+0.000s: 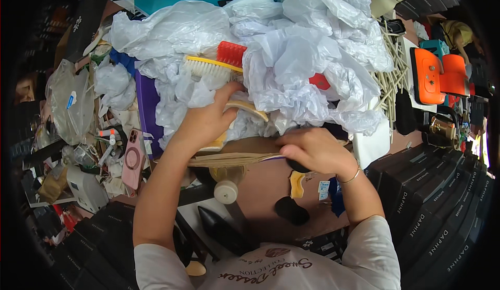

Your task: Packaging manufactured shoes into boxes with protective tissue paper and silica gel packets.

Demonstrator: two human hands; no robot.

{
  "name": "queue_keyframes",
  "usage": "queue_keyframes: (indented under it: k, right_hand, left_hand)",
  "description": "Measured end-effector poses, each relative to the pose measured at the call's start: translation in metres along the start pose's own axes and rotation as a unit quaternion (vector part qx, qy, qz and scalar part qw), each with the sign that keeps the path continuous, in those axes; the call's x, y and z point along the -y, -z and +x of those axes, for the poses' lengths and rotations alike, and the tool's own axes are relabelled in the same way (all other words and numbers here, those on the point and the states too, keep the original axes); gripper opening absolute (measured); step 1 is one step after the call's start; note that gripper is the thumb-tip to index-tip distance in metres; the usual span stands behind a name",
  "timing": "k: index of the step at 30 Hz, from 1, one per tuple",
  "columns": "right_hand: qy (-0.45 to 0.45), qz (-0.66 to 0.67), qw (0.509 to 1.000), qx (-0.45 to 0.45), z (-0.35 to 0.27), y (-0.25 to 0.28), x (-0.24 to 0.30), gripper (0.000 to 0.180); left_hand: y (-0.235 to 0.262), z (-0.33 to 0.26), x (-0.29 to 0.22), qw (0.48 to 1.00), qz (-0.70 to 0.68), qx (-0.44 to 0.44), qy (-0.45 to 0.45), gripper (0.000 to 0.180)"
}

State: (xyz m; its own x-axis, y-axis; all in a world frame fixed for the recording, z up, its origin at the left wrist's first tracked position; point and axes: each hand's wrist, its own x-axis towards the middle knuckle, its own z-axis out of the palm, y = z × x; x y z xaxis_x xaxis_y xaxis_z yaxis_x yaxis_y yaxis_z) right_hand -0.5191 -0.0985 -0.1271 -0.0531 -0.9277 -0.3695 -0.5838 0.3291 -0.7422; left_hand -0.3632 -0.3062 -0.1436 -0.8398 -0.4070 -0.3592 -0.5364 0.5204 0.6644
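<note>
My left hand (205, 120) reaches among crumpled white plastic bags (291, 76), its fingertips partly hidden. Between its thumb and fingers is a curved tan strip (249, 108) with a yellowish edge. Just beyond lies a brush with a yellow back and white bristles (211, 67), touching a brush with red bristles (230, 54). My right hand (320, 152) is closed over the near edge of the bin, its thumb on the near side of a brown cardboard flap (234, 158). Under that thumb a dark object shows only in part. The purple bin (148, 107) holds the bags.
At left lie a pink phone (133, 159) and a clear plastic bag (70, 102). On the right are thin pale sticks (385, 76) and an orange device (429, 76). Black boxes (427, 196) are stacked at lower right. A black pointed shoe (221, 230) lies near my body.
</note>
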Motion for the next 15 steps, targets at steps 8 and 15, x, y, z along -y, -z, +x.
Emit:
queue_keyframes:
  k: [8,15]
  right_hand:
    - [-0.154,0.087,0.953,0.247,0.036,0.009,-0.024,0.08]
    - [-0.132,0.132,0.982,0.023,0.021,0.012,-0.026,0.061]
  left_hand:
    - [0.007,0.001,-0.009,0.999,-0.03,0.01,0.019,0.055]
    - [-0.001,-0.003,-0.004,0.998,-0.04,-0.046,-0.01,0.049]
